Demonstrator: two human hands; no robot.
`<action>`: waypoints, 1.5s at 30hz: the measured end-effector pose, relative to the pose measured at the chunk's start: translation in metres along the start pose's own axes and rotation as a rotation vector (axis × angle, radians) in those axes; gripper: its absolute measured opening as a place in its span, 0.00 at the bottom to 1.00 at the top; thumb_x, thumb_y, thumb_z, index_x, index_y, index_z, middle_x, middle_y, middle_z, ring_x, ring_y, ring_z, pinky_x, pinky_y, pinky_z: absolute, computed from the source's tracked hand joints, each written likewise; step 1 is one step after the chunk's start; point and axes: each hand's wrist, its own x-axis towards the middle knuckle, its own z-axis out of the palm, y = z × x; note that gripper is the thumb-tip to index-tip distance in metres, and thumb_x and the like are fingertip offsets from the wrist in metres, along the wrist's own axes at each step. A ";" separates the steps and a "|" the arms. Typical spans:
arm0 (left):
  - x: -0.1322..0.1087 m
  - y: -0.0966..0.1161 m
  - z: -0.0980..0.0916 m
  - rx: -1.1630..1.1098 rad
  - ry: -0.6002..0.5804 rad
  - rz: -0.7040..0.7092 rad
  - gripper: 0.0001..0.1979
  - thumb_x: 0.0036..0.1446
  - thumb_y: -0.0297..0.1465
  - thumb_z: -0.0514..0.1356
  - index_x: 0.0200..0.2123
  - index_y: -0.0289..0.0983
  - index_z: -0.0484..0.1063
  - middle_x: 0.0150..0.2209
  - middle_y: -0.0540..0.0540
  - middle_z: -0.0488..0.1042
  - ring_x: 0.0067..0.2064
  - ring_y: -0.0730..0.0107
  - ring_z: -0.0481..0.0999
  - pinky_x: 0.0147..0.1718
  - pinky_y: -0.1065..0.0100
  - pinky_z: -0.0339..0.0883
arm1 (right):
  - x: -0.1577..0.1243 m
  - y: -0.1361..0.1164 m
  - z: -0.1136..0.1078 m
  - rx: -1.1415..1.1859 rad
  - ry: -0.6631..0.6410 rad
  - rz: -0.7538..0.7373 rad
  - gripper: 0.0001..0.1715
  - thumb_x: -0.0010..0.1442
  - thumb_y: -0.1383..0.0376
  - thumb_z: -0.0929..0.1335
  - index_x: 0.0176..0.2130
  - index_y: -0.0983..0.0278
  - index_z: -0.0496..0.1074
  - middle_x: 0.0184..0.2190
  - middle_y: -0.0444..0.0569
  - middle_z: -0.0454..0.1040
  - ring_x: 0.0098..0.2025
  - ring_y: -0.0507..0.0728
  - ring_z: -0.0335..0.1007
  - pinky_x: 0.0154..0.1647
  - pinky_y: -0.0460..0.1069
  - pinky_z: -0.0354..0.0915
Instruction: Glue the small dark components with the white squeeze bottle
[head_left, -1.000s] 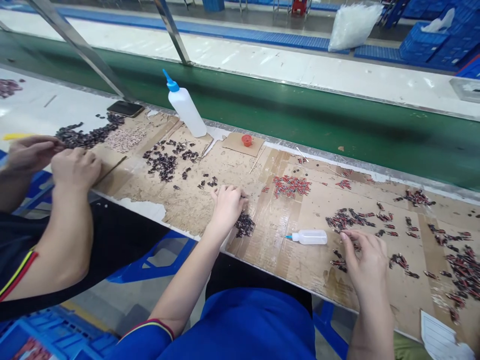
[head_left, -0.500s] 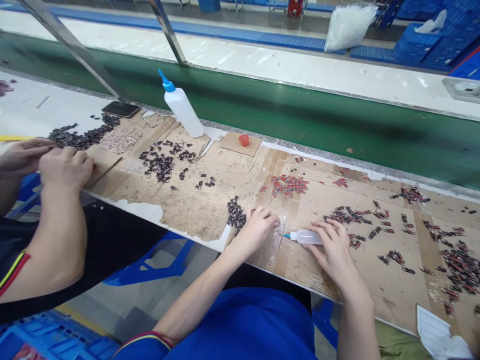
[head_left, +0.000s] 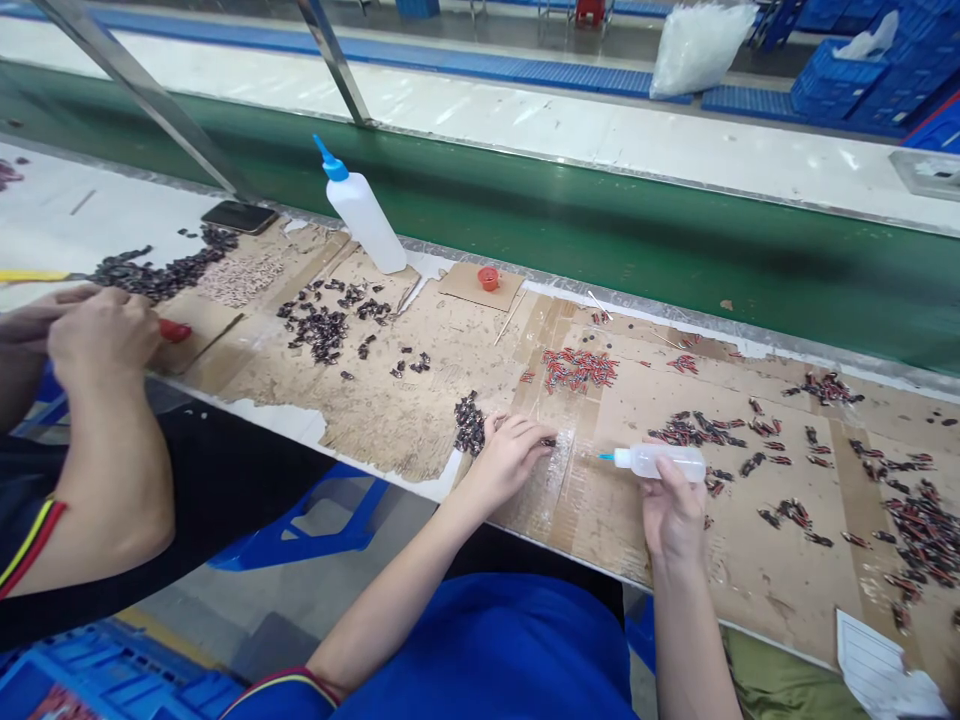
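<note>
My right hand (head_left: 675, 510) grips a small clear squeeze bottle (head_left: 667, 462) with a thin blue tip pointing left, held over the cardboard. My left hand (head_left: 514, 455) is closed, its fingertips pinching a small dark part (head_left: 550, 441) low over the cardboard. Just left of that hand lies a pile of small black parts (head_left: 469, 422). Beyond the hands is a heap of small red pieces (head_left: 577, 370). Black-and-red parts (head_left: 694, 430) lie behind and to the right of the bottle.
A tall white bottle with a blue nozzle (head_left: 367, 225) stands near a red cap (head_left: 488, 279). Further left, a co-worker's hands (head_left: 105, 335) are above the table, near a phone (head_left: 240, 217). A green belt (head_left: 600, 240) runs along the far side. More black-and-red parts (head_left: 926, 530) lie right.
My right hand has turned and lifted the squeeze bottle to the right, away from my left hand. A dark part now shows at my left fingertips. The co-worker's hands moved slightly left.
</note>
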 end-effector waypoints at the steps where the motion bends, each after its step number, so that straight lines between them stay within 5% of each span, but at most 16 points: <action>1: -0.001 0.000 0.000 -0.001 0.000 -0.005 0.08 0.61 0.26 0.59 0.41 0.43 0.74 0.42 0.48 0.81 0.47 0.64 0.75 0.54 0.55 0.51 | 0.000 0.001 0.005 0.024 0.014 0.033 0.19 0.43 0.53 0.75 0.29 0.63 0.71 0.24 0.45 0.74 0.23 0.51 0.66 0.19 0.44 0.56; 6: -0.006 -0.002 0.002 -0.062 0.002 -0.033 0.08 0.59 0.25 0.60 0.39 0.43 0.75 0.42 0.49 0.82 0.45 0.65 0.78 0.56 0.53 0.50 | -0.008 0.006 0.019 -0.103 -0.009 0.026 0.21 0.45 0.53 0.74 0.19 0.64 0.66 0.16 0.40 0.65 0.18 0.48 0.56 0.19 0.45 0.56; 18: -0.004 -0.005 0.002 -0.132 -0.019 -0.124 0.05 0.56 0.27 0.65 0.37 0.43 0.76 0.36 0.51 0.83 0.45 0.65 0.79 0.58 0.54 0.48 | -0.019 0.008 0.026 -0.391 -0.064 -0.097 0.18 0.49 0.53 0.71 0.22 0.66 0.74 0.20 0.48 0.75 0.24 0.55 0.70 0.25 0.48 0.65; 35: -0.005 0.000 0.003 -0.107 0.012 -0.147 0.05 0.55 0.26 0.65 0.32 0.43 0.77 0.36 0.51 0.83 0.42 0.65 0.80 0.58 0.53 0.47 | -0.021 0.011 0.026 -0.354 -0.010 -0.095 0.19 0.49 0.52 0.71 0.23 0.67 0.74 0.21 0.49 0.75 0.25 0.55 0.69 0.27 0.48 0.66; 45: -0.008 0.001 0.006 -0.041 0.069 -0.089 0.07 0.57 0.25 0.63 0.31 0.43 0.78 0.36 0.50 0.83 0.41 0.66 0.81 0.59 0.52 0.47 | -0.020 0.011 0.025 -0.356 -0.086 -0.064 0.18 0.49 0.53 0.72 0.24 0.67 0.75 0.22 0.48 0.76 0.25 0.56 0.70 0.27 0.49 0.66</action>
